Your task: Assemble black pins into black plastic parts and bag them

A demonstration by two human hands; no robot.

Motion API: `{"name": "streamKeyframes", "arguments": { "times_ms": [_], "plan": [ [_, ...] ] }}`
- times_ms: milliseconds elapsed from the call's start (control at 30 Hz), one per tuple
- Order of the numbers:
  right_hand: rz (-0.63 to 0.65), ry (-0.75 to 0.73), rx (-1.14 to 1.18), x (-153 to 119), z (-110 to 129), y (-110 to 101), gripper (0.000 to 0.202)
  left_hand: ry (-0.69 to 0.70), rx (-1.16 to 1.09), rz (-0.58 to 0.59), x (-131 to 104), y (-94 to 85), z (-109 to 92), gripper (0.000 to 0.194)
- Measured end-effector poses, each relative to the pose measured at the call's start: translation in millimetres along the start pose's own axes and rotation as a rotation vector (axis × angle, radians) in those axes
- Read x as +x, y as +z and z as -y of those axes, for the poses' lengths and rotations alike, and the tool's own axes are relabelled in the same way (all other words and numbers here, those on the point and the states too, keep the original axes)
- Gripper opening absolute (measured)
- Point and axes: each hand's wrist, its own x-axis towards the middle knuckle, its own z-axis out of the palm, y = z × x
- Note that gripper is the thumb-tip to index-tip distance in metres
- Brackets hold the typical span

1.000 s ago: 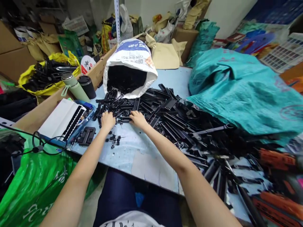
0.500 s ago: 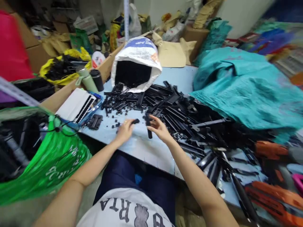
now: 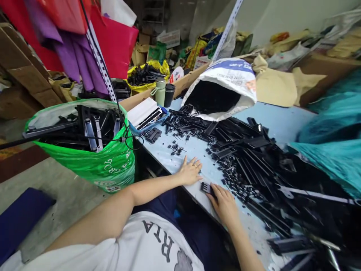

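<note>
My left hand (image 3: 189,171) lies on the light blue tabletop near its front edge, fingers spread, with a ring on one finger. To its right, my right hand (image 3: 225,201) is closed around a black plastic part (image 3: 207,188), whose slotted end shows at the fingertips. Small black pieces (image 3: 175,148) are scattered just beyond my left hand. A large heap of long black parts (image 3: 254,158) spreads behind and to the right of both hands. An open white sack (image 3: 225,88) lies on its side at the back, dark inside, against the heap.
A green bag (image 3: 93,160) full of black parts stands left of the table. A blue tray (image 3: 146,116) with white sheets, a green bottle (image 3: 160,92) and a dark cup (image 3: 169,95) stand at the table's left end. Teal sacking (image 3: 335,143) covers the right side.
The view has swung left. My left hand no longer pinches a small black piece and is spread on the table. My right hand has lowered the black part to the tabletop.
</note>
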Motion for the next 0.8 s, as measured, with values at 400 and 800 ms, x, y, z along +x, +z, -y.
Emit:
{"name": "streamKeyframes", "arguments": {
  "times_ms": [400,800],
  "plan": [
    [0.154,0.256,0.024,10.1,10.8,-42.9,0.04,0.0,-0.172,-0.059,6.1,-7.2,2.8,0.03],
    [-0.092,0.606,1.191,33.7,21.1,-24.6,0.059,-0.013,-0.861,-0.125,-2.5,-26.8,-26.5,0.036]
  ]
}}
